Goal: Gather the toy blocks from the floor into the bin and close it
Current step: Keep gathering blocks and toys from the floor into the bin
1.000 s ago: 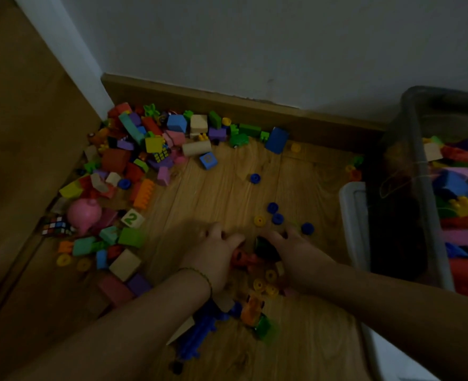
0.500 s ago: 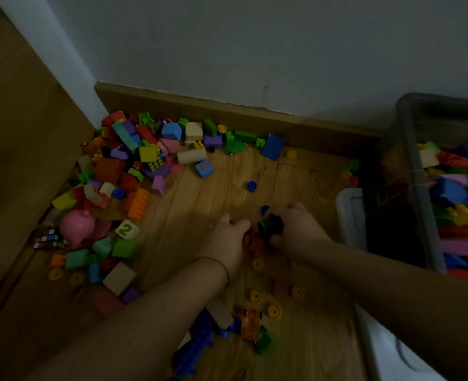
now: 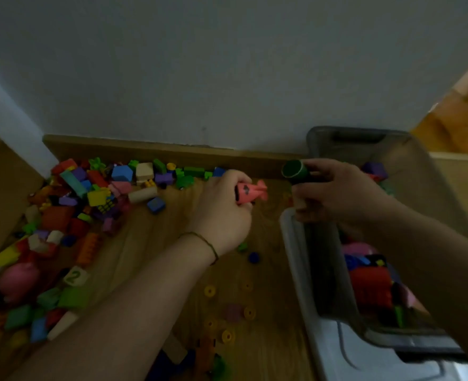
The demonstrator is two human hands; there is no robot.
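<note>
Gathering step, midway. Left grip [image 3: 222, 213] curled round pink toy [image 3: 250, 192]; right grip [image 3: 334, 193] clutching green cylinder [image 3: 296, 171] at bin [image 3: 359, 132] edge. Most blocks [image 3: 90, 202] heaped on floor [image 3: 150, 243] by wall. Next, likely: carry over rim, release.

Both hands mid-frame, each curled round a toy.
Left forearm comes in from lower left and runs diagonally up to frame centre, with a thin cord band [image 3: 200, 237] at the wrist. Left hand [image 3: 222, 213] shows its back to camera, fingers [image 3: 235, 177] curled tight on a pink toy [image 3: 250, 191] that pokes out to the right. Right forearm comes in from the lower right edge and angles up-left. Right hand [image 3: 337, 193] sits right of centre, a bit higher than the left, knuckles up, fingers [image 3: 318, 166] wrapped round a green cylinder [image 3: 294, 169] at their left end. The hands are apart and not touching.
</note>
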